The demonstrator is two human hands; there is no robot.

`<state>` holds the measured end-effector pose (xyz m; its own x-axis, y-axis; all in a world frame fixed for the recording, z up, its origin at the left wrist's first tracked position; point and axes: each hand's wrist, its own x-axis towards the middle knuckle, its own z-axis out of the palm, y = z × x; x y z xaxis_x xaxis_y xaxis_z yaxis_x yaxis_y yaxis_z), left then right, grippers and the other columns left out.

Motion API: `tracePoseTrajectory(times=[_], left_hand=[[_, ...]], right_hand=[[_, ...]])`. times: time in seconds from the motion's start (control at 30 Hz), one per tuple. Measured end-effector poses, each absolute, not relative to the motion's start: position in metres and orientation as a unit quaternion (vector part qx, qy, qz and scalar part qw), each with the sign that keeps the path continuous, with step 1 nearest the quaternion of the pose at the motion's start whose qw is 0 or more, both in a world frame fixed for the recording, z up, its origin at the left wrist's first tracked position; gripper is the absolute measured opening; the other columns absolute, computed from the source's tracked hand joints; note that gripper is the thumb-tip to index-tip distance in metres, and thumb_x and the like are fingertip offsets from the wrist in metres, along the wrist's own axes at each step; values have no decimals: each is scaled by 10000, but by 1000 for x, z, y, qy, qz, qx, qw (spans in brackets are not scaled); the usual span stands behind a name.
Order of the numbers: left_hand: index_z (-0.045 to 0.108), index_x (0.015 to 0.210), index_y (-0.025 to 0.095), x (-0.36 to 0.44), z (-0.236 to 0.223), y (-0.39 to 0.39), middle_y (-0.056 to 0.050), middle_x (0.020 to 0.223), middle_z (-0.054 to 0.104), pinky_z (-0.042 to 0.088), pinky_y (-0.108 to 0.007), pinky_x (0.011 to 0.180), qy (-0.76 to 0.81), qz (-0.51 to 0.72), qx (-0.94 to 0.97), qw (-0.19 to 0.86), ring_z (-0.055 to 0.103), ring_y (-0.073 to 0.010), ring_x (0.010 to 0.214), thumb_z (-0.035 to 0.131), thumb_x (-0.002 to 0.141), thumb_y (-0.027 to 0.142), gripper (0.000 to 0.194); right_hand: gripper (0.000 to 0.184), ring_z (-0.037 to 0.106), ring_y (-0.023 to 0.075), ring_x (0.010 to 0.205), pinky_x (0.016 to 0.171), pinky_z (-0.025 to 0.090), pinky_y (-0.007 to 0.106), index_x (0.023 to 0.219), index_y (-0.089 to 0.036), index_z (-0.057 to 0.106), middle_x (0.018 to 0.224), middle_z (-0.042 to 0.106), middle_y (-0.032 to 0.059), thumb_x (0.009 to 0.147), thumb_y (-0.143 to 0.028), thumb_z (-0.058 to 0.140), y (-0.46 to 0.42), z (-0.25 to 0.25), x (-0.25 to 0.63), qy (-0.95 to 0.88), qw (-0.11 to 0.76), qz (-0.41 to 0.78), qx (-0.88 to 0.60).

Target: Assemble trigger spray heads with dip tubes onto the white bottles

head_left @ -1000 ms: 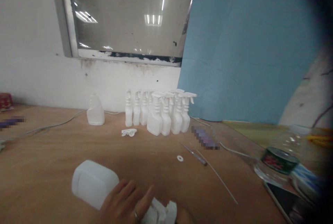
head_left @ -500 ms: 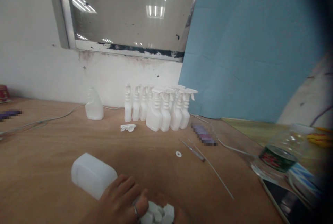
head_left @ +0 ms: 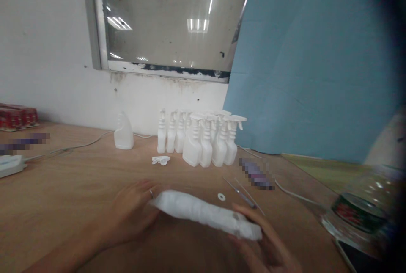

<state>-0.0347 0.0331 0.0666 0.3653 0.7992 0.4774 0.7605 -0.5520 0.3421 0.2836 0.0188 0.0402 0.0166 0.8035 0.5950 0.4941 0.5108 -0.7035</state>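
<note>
A white spray bottle (head_left: 196,211) is held lying sideways in front of me, a little blurred. Its wider end points left, where my left hand (head_left: 135,209), with a ring on one finger, is closed around it. At the narrower right end, the fingers of my right hand (head_left: 256,239) grip the bottle's head from both sides. Beyond my hands, a loose white trigger head (head_left: 161,161) and a flat white ring (head_left: 221,197) lie on the table. To the right of the ring is a thin pointed tool (head_left: 239,192), beside a thin white tube (head_left: 253,201).
Several white spray bottles (head_left: 206,146) stand grouped near the wall. A headless white bottle (head_left: 124,133) stands left of them. At right are a large clear bottle (head_left: 358,209) and a phone (head_left: 355,256). A power strip (head_left: 11,166) and red boxes (head_left: 19,116) are left.
The bottle lying at the left is now held sideways between both hands. White parts were at my hands earlier. My right hand has come into clearer view, and the camera has turned slightly left.
</note>
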Motion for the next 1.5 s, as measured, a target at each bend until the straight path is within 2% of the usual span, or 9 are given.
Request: tracePoseTrajectory(times=[0.07, 0.17, 0.27, 0.43, 0.5, 0.6, 0.9, 1.23, 1.5], left_hand=[[692, 1090, 259, -42, 62, 56, -43, 1107, 705, 513, -344, 899, 496, 322, 799, 112, 656, -249, 1014, 608, 885, 333, 234], [660, 1161, 224, -49, 49, 97, -58, 1065, 714, 542, -333, 815, 536, 345, 760, 130, 675, -247, 952, 621, 898, 405, 322], [602, 1213, 169, -49, 34, 137, -73, 1103, 684, 559, -348, 787, 575, 360, 719, 149, 673, -211, 923, 651, 911, 378, 371], [612, 1118, 142, -32, 19, 180, -54, 1034, 652, 565, -356, 754, 634, 373, 662, 142, 655, -171, 848, 609, 956, 371, 280], [605, 1137, 145, -22, 18, 191, -61, 1067, 645, 564, -364, 769, 644, 382, 650, 129, 652, -179, 879, 608, 956, 366, 285], [600, 1157, 149, -7, 19, 207, -70, 1111, 636, 559, -386, 804, 649, 389, 645, 112, 648, -194, 926, 609, 956, 362, 293], [583, 1206, 156, 17, 19, 233, -81, 1161, 625, 556, -409, 832, 663, 360, 650, 91, 645, -208, 969, 605, 958, 364, 324], [593, 1189, 153, 23, 24, 235, -78, 1150, 630, 560, -401, 824, 669, 280, 686, 67, 649, -207, 962, 601, 961, 369, 314], [594, 1207, 176, -26, 25, 204, -93, 1253, 594, 519, -454, 923, 597, 258, 759, -25, 610, -235, 1084, 596, 963, 348, 298]], right_hand=[[504, 688, 213, 1029, 893, 574, 303, 1390, -324, 476, 1296, 641, 73, 910, -405, 606, 29, 50, 291, -688, 549, 150, -450], [628, 700, 199, 940, 823, 598, 335, 1495, -301, 307, 1376, 568, 118, 928, -388, 563, 56, 62, 298, -706, 532, 165, -438], [541, 694, 236, 965, 865, 586, 405, 1423, -237, 440, 1301, 614, 139, 914, -381, 552, 85, 58, 310, -747, 427, 141, -490], [459, 522, 299, 1308, 1106, 419, 511, 1364, -201, 542, 1437, 530, 138, 918, -300, 488, 113, 22, 330, -824, 276, 46, -493], [459, 481, 311, 1351, 1114, 404, 538, 1367, -187, 553, 1443, 533, 147, 925, -273, 466, 118, 4, 333, -835, 248, 8, -492], [451, 527, 327, 1309, 1072, 444, 571, 1352, -194, 585, 1399, 583, 147, 932, -217, 423, 122, -16, 331, -852, 218, -36, -474], [380, 603, 318, 1195, 1049, 459, 586, 1220, -173, 661, 1260, 659, 161, 911, -172, 441, 123, -5, 317, -865, 241, -48, -439], [376, 557, 309, 1236, 1041, 466, 557, 1220, -162, 640, 1301, 629, 155, 914, -129, 423, 128, -4, 308, -867, 251, -52, -426], [285, 635, 247, 996, 903, 526, 440, 977, -205, 683, 1033, 711, 84, 903, -67, 445, 123, 10, 300, -889, 289, -1, -356]])
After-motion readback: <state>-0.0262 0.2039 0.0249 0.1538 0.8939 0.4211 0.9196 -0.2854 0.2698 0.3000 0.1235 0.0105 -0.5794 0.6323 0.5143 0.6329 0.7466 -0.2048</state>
